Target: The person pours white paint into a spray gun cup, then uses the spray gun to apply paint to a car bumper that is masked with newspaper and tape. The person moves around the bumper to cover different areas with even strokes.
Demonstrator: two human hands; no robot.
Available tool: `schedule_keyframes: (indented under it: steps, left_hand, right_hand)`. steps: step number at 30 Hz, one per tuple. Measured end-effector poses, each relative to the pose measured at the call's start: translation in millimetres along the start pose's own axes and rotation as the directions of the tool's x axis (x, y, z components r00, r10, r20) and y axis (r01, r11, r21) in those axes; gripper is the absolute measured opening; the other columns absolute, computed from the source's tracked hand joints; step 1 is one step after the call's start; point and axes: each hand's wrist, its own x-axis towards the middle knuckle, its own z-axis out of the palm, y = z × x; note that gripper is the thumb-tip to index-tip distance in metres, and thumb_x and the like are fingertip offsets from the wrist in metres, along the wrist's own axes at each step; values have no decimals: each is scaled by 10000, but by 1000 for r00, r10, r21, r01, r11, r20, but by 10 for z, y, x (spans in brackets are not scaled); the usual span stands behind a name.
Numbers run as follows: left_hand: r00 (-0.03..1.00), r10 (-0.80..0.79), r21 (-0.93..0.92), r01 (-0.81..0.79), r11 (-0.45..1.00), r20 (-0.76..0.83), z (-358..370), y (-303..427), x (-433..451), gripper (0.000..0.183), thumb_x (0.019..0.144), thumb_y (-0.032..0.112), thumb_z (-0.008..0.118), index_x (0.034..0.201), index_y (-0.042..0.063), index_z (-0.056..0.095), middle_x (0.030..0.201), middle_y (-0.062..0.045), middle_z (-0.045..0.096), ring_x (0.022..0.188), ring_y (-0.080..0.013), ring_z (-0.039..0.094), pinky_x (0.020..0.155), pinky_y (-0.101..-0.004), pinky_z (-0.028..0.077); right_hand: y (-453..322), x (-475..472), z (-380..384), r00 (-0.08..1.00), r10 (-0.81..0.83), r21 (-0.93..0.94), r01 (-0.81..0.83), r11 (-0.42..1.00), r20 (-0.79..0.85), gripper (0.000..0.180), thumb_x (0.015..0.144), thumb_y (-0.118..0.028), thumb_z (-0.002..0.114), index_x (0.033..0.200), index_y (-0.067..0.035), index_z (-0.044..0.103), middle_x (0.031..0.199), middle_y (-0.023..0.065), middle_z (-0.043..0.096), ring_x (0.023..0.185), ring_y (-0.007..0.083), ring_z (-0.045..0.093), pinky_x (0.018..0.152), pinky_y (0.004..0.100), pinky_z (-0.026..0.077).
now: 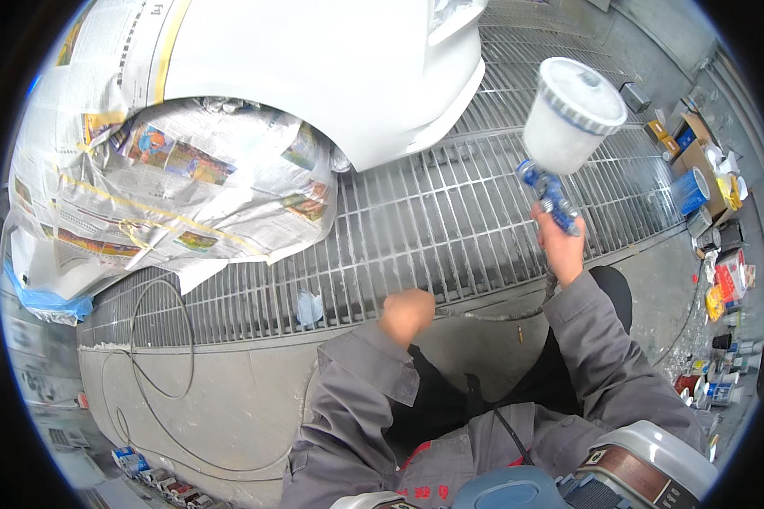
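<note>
My right hand (561, 245) grips a blue spray gun (551, 197) with a lidded, whitish paint cup (570, 114) on it. A dark air hose (496, 316) runs from below the gun to my left hand (409, 312), which is closed around it. Ahead is a white car body panel (293, 57) with a wheel arch and bumper end. Newspaper and plastic sheeting (197, 178) cover the wheel, edged with yellow masking tape (170, 48). The gun is to the right of the bumper, apart from it.
Metal floor grating (433, 216) lies under the car. Looped hose (193, 343) rests across the grating and concrete floor (242, 394) at left. Cans, cups and cardboard boxes (697, 162) line the right side. A crumpled pale scrap (309, 308) lies on the grating.
</note>
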Motion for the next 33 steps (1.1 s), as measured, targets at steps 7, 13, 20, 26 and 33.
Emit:
schedule_keyframes:
  steps: [7, 13, 20, 26, 33]
  left_hand:
    - [1000, 8, -2, -8, 1000, 27, 158, -21, 91, 306, 829, 101, 737, 1125, 93, 814, 1165, -102, 794, 1070, -350, 765, 787, -486, 615]
    - [999, -14, 2, 13, 1000, 40, 122, -24, 10, 334, 845, 81, 705, 1163, 100, 803, 1199, -112, 784, 1122, -355, 748, 844, -481, 609]
    - [998, -29, -50, 26, 998, -64, 173, -111, 128, 305, 859, 78, 684, 1140, 100, 801, 1168, -133, 781, 1098, -380, 742, 846, -511, 606]
    - [1000, 24, 22, -24, 999, 13, 266, -116, 266, 246, 846, 166, 716, 1062, 83, 798, 1041, -153, 783, 991, -394, 746, 807, -504, 594]
    - [991, 134, 47, -135, 990, 24, 378, -232, 269, 242, 805, 199, 784, 1013, 77, 807, 1003, -152, 782, 943, -383, 746, 775, -502, 593]
  right_hand:
    - [-200, -209, 255, 889, 24, 54, -55, 997, 458, 308, 920, -124, 815, 1198, -9, 751, 722, -57, 633, 616, 11, 509, 546, 235, 416]
    - [-67, 17, 79, 973, 4, 205, -52, 977, 232, 173, 944, -168, 801, 1026, -21, 762, 775, -4, 700, 548, 53, 556, 484, 242, 428]
    - [-28, 270, -285, 960, 62, 238, 5, 971, -272, 186, 996, -216, 746, 909, -54, 720, 748, -10, 676, 484, 51, 488, 426, 256, 356]
    - [-407, -187, -4, 991, 7, 288, -45, 957, 132, 142, 962, -164, 777, 982, -28, 741, 751, -7, 674, 541, 45, 536, 475, 241, 402]
    - [-965, -481, 248, 813, -105, 239, -43, 970, 573, 174, 925, -145, 823, 1038, -32, 753, 703, -33, 644, 562, 39, 551, 505, 229, 426]
